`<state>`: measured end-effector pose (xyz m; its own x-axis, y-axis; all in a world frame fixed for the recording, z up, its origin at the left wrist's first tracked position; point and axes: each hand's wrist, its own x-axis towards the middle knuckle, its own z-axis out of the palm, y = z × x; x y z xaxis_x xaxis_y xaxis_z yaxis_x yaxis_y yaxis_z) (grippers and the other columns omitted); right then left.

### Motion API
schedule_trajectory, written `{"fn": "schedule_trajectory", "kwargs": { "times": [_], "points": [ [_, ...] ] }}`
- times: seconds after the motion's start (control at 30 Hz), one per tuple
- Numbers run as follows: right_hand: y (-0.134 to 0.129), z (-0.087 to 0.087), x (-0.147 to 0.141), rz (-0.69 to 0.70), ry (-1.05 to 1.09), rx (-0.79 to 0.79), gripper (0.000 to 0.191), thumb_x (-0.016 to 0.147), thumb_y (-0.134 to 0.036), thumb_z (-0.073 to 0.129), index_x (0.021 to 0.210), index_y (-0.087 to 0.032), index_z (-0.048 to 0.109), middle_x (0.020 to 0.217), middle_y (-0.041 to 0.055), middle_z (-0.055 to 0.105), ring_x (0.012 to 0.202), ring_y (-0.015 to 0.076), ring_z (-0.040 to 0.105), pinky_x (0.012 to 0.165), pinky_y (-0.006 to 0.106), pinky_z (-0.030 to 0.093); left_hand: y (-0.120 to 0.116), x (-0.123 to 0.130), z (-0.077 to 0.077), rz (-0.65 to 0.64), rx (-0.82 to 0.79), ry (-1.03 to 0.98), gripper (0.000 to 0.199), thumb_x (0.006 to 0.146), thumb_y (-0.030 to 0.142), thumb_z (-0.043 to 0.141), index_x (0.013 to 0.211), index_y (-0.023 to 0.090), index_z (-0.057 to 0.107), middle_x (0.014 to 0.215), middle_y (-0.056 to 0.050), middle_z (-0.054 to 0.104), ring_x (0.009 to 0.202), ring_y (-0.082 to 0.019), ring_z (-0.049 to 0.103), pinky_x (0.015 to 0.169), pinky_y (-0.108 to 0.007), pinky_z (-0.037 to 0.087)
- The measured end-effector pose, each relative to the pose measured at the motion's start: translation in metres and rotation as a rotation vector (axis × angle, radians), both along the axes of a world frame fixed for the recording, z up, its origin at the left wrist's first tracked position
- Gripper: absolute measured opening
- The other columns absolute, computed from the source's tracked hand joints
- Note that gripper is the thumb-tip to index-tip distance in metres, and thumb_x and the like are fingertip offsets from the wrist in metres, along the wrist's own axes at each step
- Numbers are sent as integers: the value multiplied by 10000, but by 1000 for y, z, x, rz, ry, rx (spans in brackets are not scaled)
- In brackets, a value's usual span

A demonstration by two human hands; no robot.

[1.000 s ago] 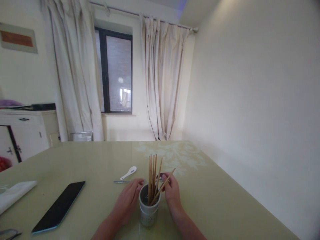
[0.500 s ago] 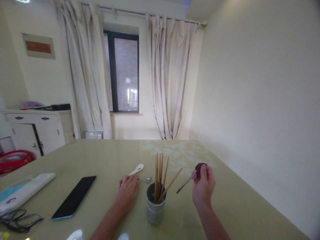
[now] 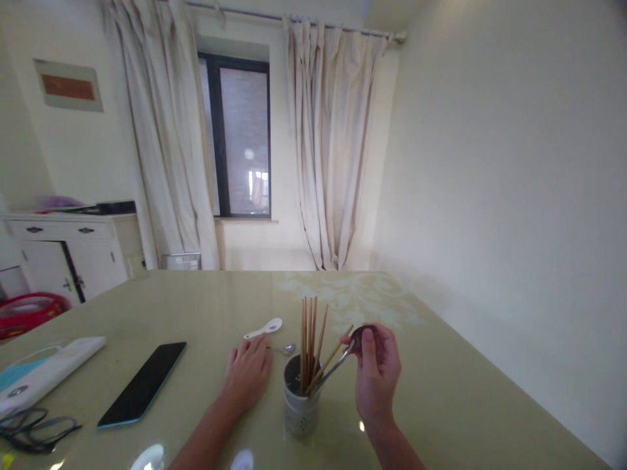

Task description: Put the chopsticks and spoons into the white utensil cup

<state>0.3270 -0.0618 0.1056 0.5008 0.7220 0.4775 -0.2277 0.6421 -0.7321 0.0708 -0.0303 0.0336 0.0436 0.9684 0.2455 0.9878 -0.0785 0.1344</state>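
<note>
My right hand (image 3: 378,365) grips a metal spoon (image 3: 337,363) by its dark bowl, and the handle slants down to the rim of the cup. The patterned ceramic cup (image 3: 300,415) stands between my hands with several wooden chopsticks (image 3: 308,339) upright or leaning in it. My left hand (image 3: 248,373) rests on the table with fingers spread, over the handle end of a small metal spoon (image 3: 289,349). A white spoon (image 3: 264,328) lies just beyond its fingertips.
On the left of the table (image 3: 206,307) lie a black phone (image 3: 143,385), a white case (image 3: 53,375) with something blue, and eyeglasses (image 3: 36,431). A wall borders the right side. A white cabinet (image 3: 93,254) and red basin (image 3: 29,320) stand back left.
My right hand has moved left with the spoon, bringing its handle from beside the cup to the cup's rim. My left hand stays in nearly the same place.
</note>
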Motion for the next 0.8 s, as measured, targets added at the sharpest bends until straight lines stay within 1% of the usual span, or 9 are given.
{"fn": "schedule_trajectory", "kwargs": {
  "times": [0.13, 0.3, 0.4, 0.47, 0.53, 0.6, 0.7, 0.8],
  "points": [
    [-5, -2, -7, -89, -83, 13, 309, 990, -503, 736, 1048, -211, 653, 813, 20, 723, 623, 190, 744, 521, 267, 561, 1, 0, 0, -17, -7, -8, 487, 1082, 319, 398, 1483, 160, 625, 1510, -149, 675, 1369, -366, 557, 1122, -524, 409],
    [-7, -12, -13, -46, -239, 48, 232, 1036, -448, 679, 1037, -217, 668, 797, 35, 737, 659, 189, 715, 563, 279, 573, 0, -2, 5, -20, 17, -18, 436, 1070, 307, 413, 1377, 182, 696, 1437, -144, 712, 1287, -351, 597, 1080, -499, 430],
    [-8, -19, -16, -52, -330, 28, 229, 1036, -445, 667, 1019, -218, 693, 826, 41, 729, 679, 186, 694, 590, 282, 567, 2, -9, 8, 46, 88, -17, 443, 1046, 261, 430, 1402, 203, 687, 1523, -150, 656, 1310, -360, 587, 1060, -517, 445],
    [-9, -22, -17, -48, -375, 1, 243, 1025, -457, 672, 1011, -217, 706, 842, 47, 730, 710, 196, 697, 641, 299, 578, 5, -16, 6, 103, 129, -16, 473, 1030, 242, 448, 1455, 235, 656, 1600, -140, 599, 1374, -367, 553, 1092, -552, 427],
    [-10, -23, -19, -34, -410, -28, 253, 1011, -467, 683, 1007, -216, 711, 840, 51, 736, 723, 202, 693, 665, 305, 571, 7, -21, 3, 142, 126, -19, 484, 1030, 250, 454, 1476, 259, 641, 1622, -125, 586, 1433, -363, 518, 1135, -584, 396],
    [-10, -25, -20, -28, -443, -49, 247, 999, -466, 698, 989, -219, 706, 813, 44, 732, 699, 195, 670, 642, 293, 541, 9, -25, 0, 156, 96, -23, 477, 1040, 262, 442, 1473, 266, 642, 1604, -118, 608, 1459, -351, 507, 1159, -599, 375],
    [-9, -28, -21, -24, -492, -58, 238, 997, -457, 697, 937, -228, 685, 754, 18, 696, 650, 181, 624, 604, 279, 495, 10, -25, 0, 118, 57, -37, 453, 1058, 262, 416, 1435, 268, 668, 1566, -118, 644, 1449, -344, 527, 1161, -600, 366],
    [-7, -31, -20, -46, -526, -56, 272, 985, -475, 707, 863, -235, 661, 701, -11, 620, 623, 171, 562, 594, 279, 466, 10, -23, 5, 76, 40, -60, 399, 1069, 265, 417, 1301, 260, 741, 1483, -118, 703, 1400, -345, 568, 1147, -584, 366]
  ]
}}
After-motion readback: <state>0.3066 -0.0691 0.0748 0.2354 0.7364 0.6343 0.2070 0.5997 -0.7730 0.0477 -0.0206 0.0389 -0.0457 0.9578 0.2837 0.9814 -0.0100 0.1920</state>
